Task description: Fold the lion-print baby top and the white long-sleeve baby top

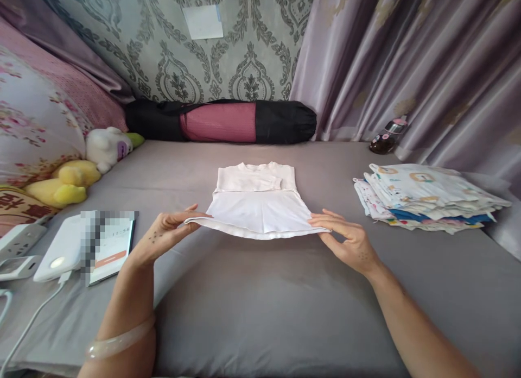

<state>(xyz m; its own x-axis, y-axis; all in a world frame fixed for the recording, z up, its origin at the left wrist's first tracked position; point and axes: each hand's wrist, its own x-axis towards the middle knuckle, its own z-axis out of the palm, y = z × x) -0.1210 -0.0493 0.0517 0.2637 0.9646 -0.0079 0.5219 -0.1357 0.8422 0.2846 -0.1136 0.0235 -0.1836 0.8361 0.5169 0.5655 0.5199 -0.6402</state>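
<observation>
A small white shirt [260, 207] lies in the middle of the grey sheet [260, 302], its neckline at the far end and a sleeve folded flat across the chest. My left hand [169, 231] pinches the near left corner of its hem between thumb and fingers. At the near right corner, my right hand [344, 237] grips the hem the same way. Between the two hands the hem edge is lifted a little and sags in the middle. The shirt's far part rests on the sheet.
Folded clothes [427, 196] are stacked at the right. A bottle [388, 136] stands by the curtain, and a black and pink rolled bag [220, 121] lies along the wall. At left are plush toys [61, 182], a phone [114, 250], a white power bank [65, 247] and a power strip [20, 239].
</observation>
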